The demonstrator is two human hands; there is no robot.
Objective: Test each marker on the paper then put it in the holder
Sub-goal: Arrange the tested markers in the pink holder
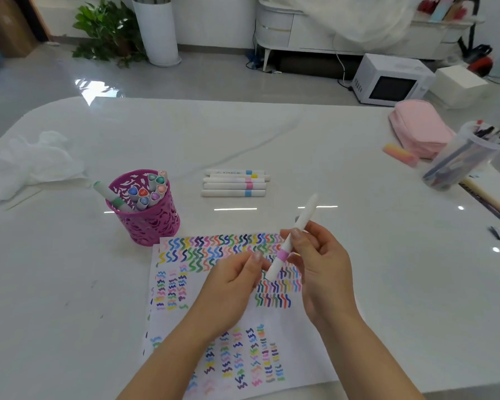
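My right hand (319,264) grips a white marker with a pink band (296,230), tilted with its upper end pointing up and right above the paper (295,342). My left hand (237,281) is just left of the marker's lower end, its fingers curled, and I cannot tell whether they touch it. The white paper is covered with colourful squiggles. A magenta cut-out holder (145,220) with several markers in it stands at the paper's upper left. Several white markers (233,183) lie in a row on the table behind the paper.
A clear plastic jar of pens (459,157), a pink pouch (419,131) and a pink-yellow eraser (400,153) sit at the right. A crumpled white cloth (29,163) lies at the left. The white table's far edge (214,101) runs across the top.
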